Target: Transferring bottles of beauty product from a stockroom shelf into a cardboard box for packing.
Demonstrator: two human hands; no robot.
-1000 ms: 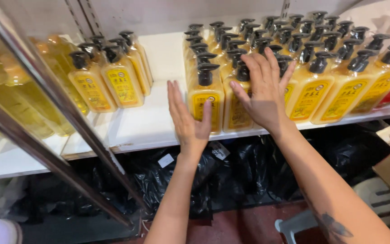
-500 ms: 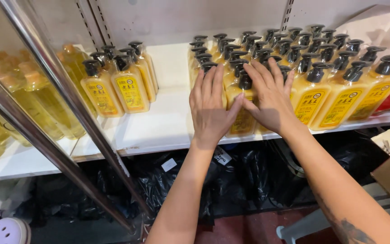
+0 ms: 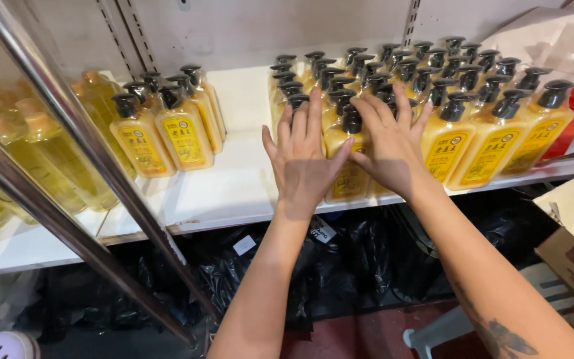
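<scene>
I have both hands flat against the near end of a big block of yellow pump bottles (image 3: 473, 126) on the white shelf (image 3: 234, 186). My left hand (image 3: 303, 166) lies with its fingers (image 3: 313, 116) spread and released over the front bottle at the block's left corner; that bottle is almost wholly hidden under the palm. My right hand (image 3: 390, 146) is likewise open, fingers splayed, pressed on the neighbouring front bottle (image 3: 347, 169), whose black pump shows between my two thumbs. Neither hand grips anything (they rest on the bottles, not around them).

To square these up well, I judge the push should come from the palms low on the bottle bodies, not the pump heads, since tall bottles pressed high may tip into the rows behind. Even pressure from both hands should keep the front row straight.

A smaller group of bottles (image 3: 167, 129) stands well apart on the left, beyond a slanting metal rail (image 3: 81, 133).
</scene>
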